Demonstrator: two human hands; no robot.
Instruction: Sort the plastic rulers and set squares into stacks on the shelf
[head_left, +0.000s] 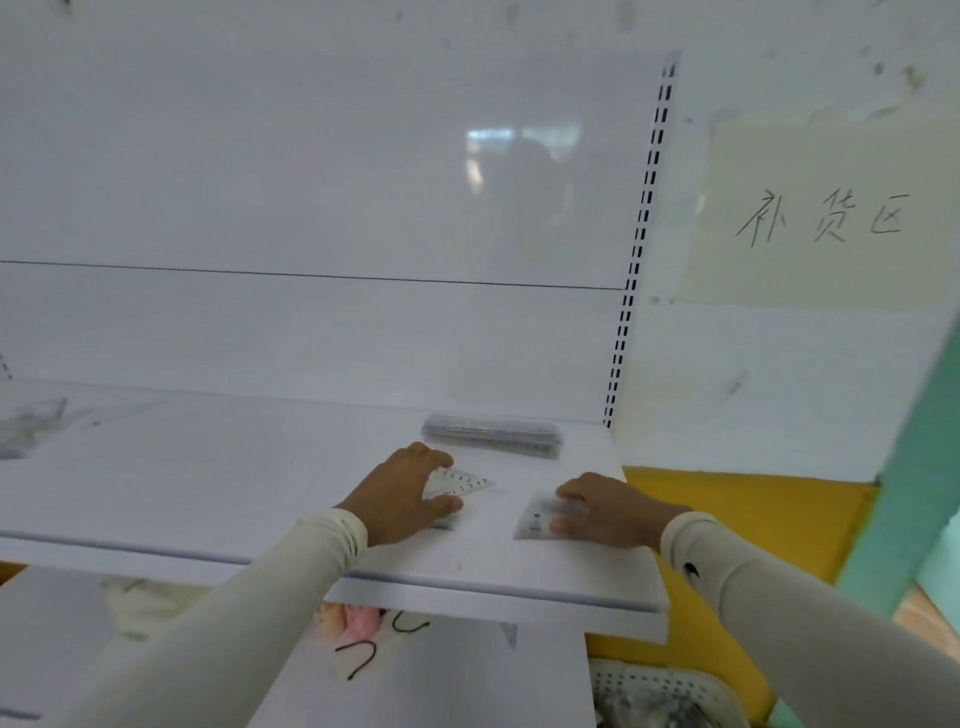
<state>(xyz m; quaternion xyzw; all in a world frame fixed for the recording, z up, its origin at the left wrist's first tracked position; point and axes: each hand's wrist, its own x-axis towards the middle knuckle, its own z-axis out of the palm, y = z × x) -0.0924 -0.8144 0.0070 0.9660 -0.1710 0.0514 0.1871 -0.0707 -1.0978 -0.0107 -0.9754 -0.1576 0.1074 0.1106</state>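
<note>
Shelf (208, 483) showing white. Set square (460, 480) looking clear with black numerals. Ruler stack (493, 436) appearing clear-grey. Sleeves (260, 597) showing cream, right one carrying a black logo. Wall (727, 519) reading yellow low, teal at right; paper sign (821, 218) bearing black handwriting.

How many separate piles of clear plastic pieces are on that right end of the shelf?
3: a stack of rulers at the back, a set square under the left hand, another pile under the right hand. Blurry items far left are unclear.
</note>
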